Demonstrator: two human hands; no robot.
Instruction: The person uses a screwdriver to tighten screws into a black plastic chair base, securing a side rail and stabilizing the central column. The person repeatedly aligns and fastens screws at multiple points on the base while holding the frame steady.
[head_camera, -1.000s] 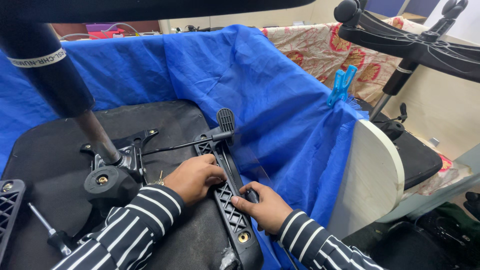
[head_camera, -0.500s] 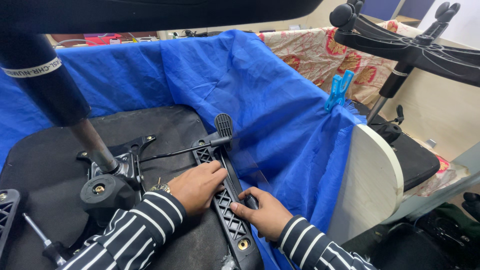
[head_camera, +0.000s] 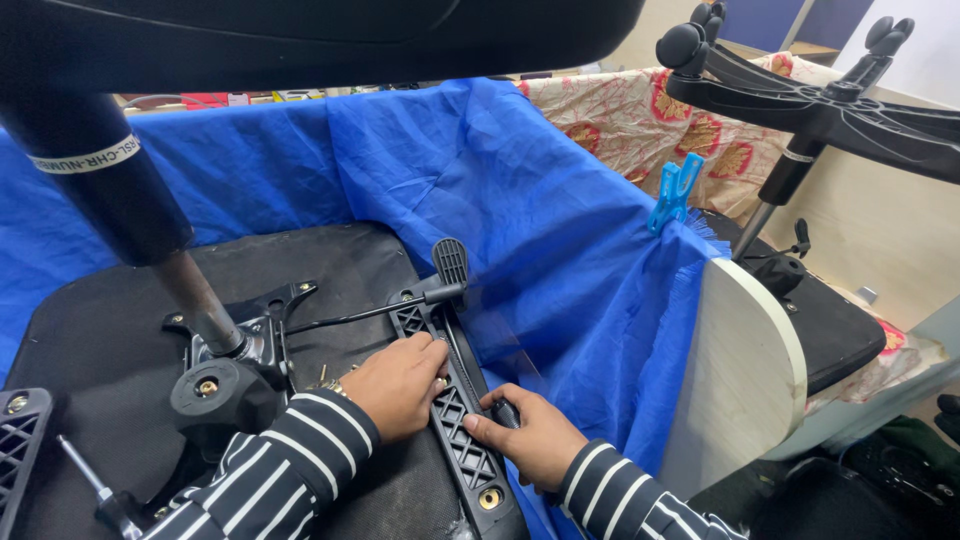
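Note:
An upturned black chair seat (head_camera: 330, 262) lies on a blue cloth. A long black ribbed armrest bracket (head_camera: 462, 440) runs along its right edge. My left hand (head_camera: 398, 382) rests flat on the bracket's upper part, fingers curled over its edge. My right hand (head_camera: 530, 432) presses against the bracket's right side, fingers wrapped around a small dark object that I cannot identify. A black lever with a flat paddle handle (head_camera: 450, 262) sticks out just above my left hand. The chair's tilt mechanism (head_camera: 232, 352) and gas column (head_camera: 120, 200) stand to the left.
Blue cloth (head_camera: 560, 220) drapes the bench and a white rounded board (head_camera: 740, 380) at right. A blue clip (head_camera: 676, 192) pins the cloth. A black chair base with castors (head_camera: 820, 110) hangs at upper right. A second armrest bracket (head_camera: 20, 440) lies at far left.
Both hands stay on the bracket; the view has shifted slightly and my right hand has closed in a little against the bracket's side.

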